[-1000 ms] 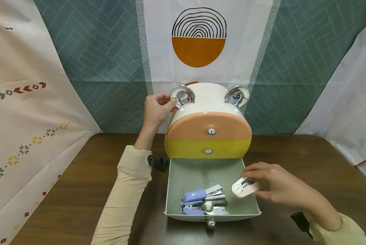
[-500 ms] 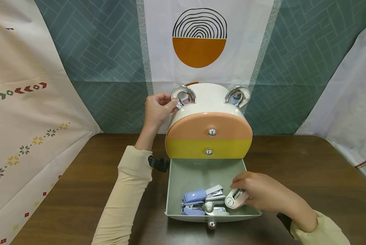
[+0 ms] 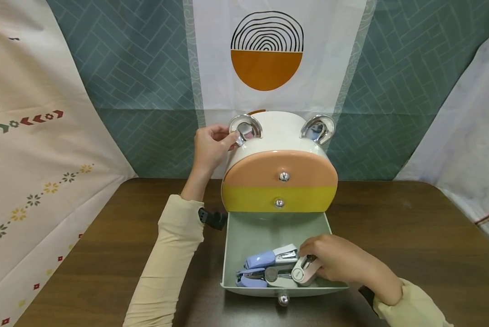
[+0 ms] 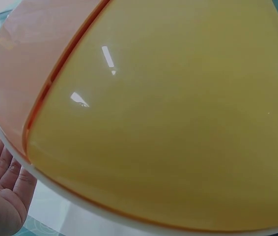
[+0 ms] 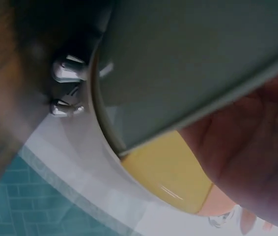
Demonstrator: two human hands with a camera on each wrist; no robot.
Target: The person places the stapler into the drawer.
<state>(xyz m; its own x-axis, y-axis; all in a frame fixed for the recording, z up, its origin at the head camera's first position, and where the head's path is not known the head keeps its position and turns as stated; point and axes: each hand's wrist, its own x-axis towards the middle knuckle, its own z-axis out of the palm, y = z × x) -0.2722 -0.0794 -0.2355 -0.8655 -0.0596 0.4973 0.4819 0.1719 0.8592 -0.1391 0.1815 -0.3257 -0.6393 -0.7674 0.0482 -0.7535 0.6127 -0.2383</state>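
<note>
Drawer unit: a rounded white cabinet stands at the middle of the table, toward its back edge; it carries two chrome ear-shaped handles on top.
Upper drawers: the peach drawer and the yellow drawer are both pushed in, each with a chrome knob.
Bottom drawer: the grey-green drawer is pulled out toward the front edge of the table; its chrome knob sits at the front wall.
Drawer contents: a blue stapler and a grey stapler lie together against the front wall; the pink stapler lies just beside them, touching the grey one.
Right hand: the right hand is inside the open drawer, fingers curled round the pink stapler.
Left hand: the left hand pinches the left chrome handle on the cabinet top.
Hands: well apart, one on the cabinet top, one in the drawer.
Surroundings: patterned cloth backdrops hang behind and beside the table.
Wrist views: drawer fronts only, seen close.
</note>
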